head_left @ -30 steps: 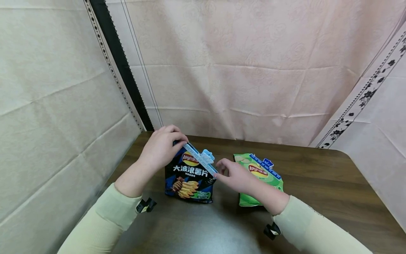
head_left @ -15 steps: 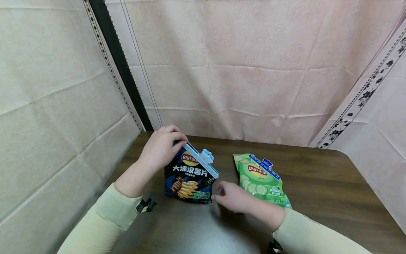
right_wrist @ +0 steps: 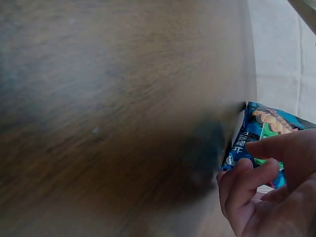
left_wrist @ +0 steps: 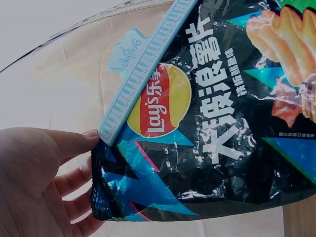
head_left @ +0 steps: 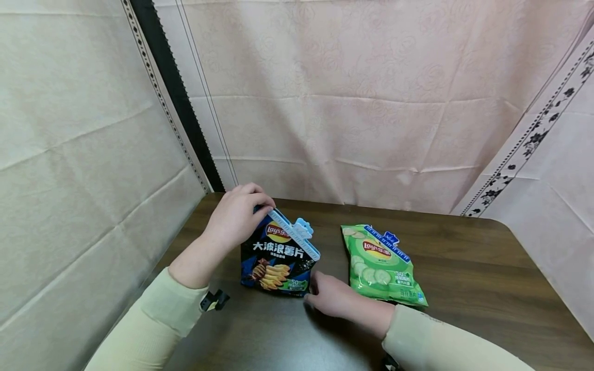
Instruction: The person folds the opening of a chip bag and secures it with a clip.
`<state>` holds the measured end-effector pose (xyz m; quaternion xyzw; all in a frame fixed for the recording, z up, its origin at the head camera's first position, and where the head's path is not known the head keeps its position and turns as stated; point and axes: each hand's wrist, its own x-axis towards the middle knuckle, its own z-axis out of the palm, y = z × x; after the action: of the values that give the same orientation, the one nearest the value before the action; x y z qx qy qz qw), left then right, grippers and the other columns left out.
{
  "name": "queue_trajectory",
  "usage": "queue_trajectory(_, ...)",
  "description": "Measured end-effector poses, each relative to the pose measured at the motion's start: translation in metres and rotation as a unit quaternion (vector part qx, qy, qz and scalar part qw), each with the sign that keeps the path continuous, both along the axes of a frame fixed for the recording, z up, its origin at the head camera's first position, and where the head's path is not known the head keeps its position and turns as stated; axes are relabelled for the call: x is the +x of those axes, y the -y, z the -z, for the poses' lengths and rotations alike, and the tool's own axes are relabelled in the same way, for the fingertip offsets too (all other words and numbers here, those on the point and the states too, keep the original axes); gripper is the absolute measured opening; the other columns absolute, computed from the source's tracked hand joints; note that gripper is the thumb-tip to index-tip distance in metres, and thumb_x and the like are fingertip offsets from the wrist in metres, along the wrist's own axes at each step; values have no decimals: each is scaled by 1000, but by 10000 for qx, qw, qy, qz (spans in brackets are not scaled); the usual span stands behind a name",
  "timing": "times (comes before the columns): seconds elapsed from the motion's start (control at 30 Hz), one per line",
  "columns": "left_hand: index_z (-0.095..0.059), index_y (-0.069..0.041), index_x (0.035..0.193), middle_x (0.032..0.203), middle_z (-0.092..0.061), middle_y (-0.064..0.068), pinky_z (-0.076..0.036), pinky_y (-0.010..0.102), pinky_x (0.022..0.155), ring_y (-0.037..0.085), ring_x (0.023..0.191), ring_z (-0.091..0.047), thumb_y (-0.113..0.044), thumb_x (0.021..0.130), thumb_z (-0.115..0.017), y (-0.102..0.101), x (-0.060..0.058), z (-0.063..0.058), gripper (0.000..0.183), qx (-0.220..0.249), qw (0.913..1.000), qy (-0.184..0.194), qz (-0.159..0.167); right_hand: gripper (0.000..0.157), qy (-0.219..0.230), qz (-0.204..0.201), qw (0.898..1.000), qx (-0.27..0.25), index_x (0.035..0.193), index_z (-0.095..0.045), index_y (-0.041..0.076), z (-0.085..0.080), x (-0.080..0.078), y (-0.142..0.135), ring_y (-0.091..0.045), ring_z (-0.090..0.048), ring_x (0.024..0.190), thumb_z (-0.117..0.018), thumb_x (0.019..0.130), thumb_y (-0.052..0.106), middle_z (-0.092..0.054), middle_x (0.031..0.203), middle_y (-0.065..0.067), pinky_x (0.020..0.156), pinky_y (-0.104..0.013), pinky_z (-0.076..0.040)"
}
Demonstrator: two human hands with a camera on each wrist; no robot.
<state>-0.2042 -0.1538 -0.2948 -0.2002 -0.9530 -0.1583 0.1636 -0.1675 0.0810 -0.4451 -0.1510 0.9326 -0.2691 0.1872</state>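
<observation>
A black and blue bag of chips (head_left: 274,260) stands on the wooden table, leaning back a little. Its top right corner is folded under a light-blue bag clip (head_left: 297,234) lying on a slant. My left hand (head_left: 237,216) grips the upper left corner; in the left wrist view the thumb (left_wrist: 79,140) presses near the clip's end and the other fingers go behind the bag. At the lower right corner is my right hand (head_left: 334,296), its curled fingers (right_wrist: 242,187) and thumb around that corner. Part of this grip is hidden.
A green bag of chips (head_left: 385,275) with a dark-blue clip (head_left: 390,245) lies on the table (head_left: 468,273) to the right. Pale cloth (head_left: 371,103) hangs along the back and both sides, with a dark gap at the back left.
My right hand has left the light-blue clip's lower end and moved down to the black bag's lower right corner. The left hand has stayed on the upper left corner.
</observation>
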Motion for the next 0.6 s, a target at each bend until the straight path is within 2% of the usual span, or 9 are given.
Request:
queue_trajectory(0.13,-76,-18,104,109,-63,0,-39,51,100,25,105,-55,-29,97,-65,0,-1,0,17,-6,10000,-5,-1,37,-193,-22,9997,155,113,-60,5,2,-3,4,-18,-60,82,-71,90,33,-64,94,-6,74,-43,-53)
queue_trajectory(0.3,-76,-19,104,109,-63,0,-40,51,99,24,105,-55,-29,98,-65,0,-2,1,17,-1,10000,15,0,31,-330,-65,9991,259,108,-65,6,5,-6,6,-20,-63,85,-72,90,31,-67,97,-8,75,-44,-53)
queue_trajectory(0.6,-76,-19,104,108,-64,-1,-40,51,99,24,105,-55,-29,98,-64,1,-4,1,17,32,10000,25,3,16,-612,-26,9981,111,91,-66,11,11,-8,9,-14,-60,73,-74,87,25,-64,80,1,65,-36,-49)
